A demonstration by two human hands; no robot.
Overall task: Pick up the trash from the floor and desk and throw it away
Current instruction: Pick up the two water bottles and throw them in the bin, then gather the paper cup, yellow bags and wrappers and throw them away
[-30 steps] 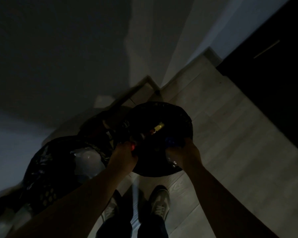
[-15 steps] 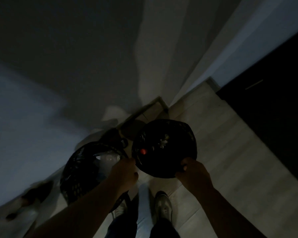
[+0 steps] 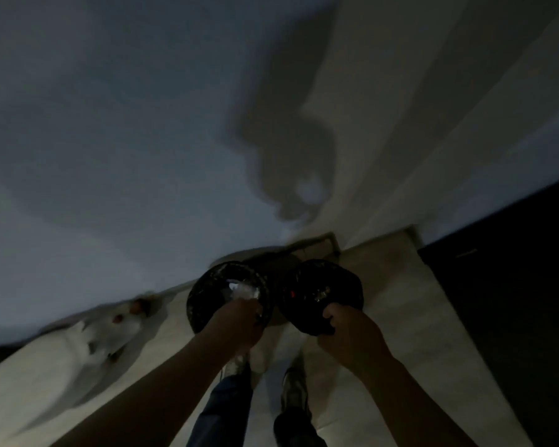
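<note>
Gripping the near edge of each sack, your hands carry the risk here. Your right hand [image 3: 352,333] has its fingers [image 3: 328,316] curled over the rim of the round-mouthed black plastic bin bag [image 3: 323,275] just right of centre. Your left hand [image 3: 236,321] folds over the rim of the glossy black plastic bin bag [image 3: 200,298] beside it, though the dim light hides how much film those fingers pinch. The trash is inside: crumpled white plastic trash [image 3: 244,290] sits high in the left bag, right under your knuckles, and a small red scrap [image 3: 292,293] lies deeper in the other. Thin film held at one spot could, I judge, slip or tear, and that mouth would sag. The white wad, so near the rim, would be first out onto the pale tiled floor [image 3: 400,317]. The two mouths nearly touch in the lower middle, so jerking one may knock the other. Your grey shoes [image 3: 292,391] stand just below, where a dropped load would land. At lower left a blurred white shape [image 3: 110,330], which I cannot identify, lies near the left bag and could snag it. In this darkness, small spilled pieces would be hard to find.
</note>
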